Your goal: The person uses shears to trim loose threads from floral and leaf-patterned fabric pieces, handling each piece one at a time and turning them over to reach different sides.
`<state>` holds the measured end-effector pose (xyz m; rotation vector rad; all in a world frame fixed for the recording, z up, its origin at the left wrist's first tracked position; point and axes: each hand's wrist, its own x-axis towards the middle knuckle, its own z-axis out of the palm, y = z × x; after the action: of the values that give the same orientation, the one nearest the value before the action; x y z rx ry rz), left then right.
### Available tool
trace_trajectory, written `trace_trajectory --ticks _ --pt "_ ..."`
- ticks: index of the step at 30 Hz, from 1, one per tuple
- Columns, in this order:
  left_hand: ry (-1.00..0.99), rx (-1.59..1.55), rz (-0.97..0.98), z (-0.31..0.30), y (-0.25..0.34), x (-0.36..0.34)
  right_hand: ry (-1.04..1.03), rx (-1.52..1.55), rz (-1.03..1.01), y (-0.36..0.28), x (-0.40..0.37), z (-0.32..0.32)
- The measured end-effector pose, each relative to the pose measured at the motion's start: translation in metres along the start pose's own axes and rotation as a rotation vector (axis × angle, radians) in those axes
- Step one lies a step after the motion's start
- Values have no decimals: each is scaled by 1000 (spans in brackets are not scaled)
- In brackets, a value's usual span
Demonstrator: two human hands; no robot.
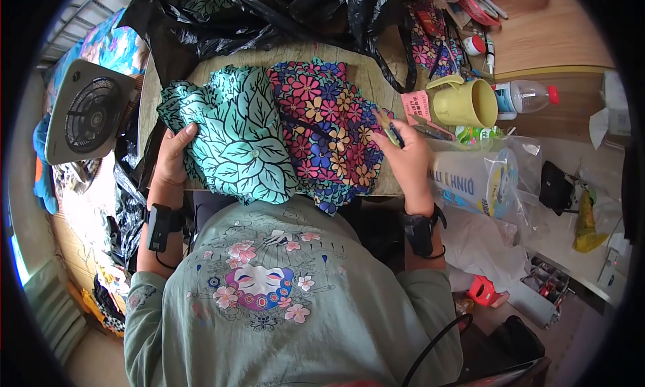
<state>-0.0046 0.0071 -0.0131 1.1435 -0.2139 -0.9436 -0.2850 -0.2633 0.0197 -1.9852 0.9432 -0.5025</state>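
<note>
My left hand (176, 152) grips the left edge of a teal fabric piece (245, 145) printed with dark leaf outlines, thumb on top and fingers hidden beneath. To its right lies a fabric piece with a multicoloured flower print (329, 132), partly covered by the teal one. My right hand (408, 162) is closed around what look like small thread snips (391, 130), pointing up and left at the right edge of the flowered fabric. Both fabrics rest on a wooden table (393, 58), their lower edges reaching its front edge near my body.
Black plastic bags (269, 17) heap along the table's far side. At right stand a yellow mug (474, 103), a plastic bottle (527, 97) lying sideways and a clear printed bag (494, 179). A box fan (87, 111) is at left. More flowered fabric (430, 48) lies at far right.
</note>
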Motion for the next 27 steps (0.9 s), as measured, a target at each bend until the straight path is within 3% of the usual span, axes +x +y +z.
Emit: trace_trajectory --ticks 2,6,13,18,21,27 --pt "-5 -2 0 0 0 0 -70 -67 59 2 3 2" --pt "17 0 -11 2 1 -1 94 -127 2 1 11 9" --pt "14 -15 -8 4 2 -1 -14 -332 66 -1 22 8" --pt "13 -17 8 8 3 -1 -41 -300 65 -3 23 4" --pt "-4 -10 14 5 2 -1 86 -207 -237 -9 21 -1" --pt "-12 -19 10 3 0 0 -51 -33 -156 -40 16 -9"
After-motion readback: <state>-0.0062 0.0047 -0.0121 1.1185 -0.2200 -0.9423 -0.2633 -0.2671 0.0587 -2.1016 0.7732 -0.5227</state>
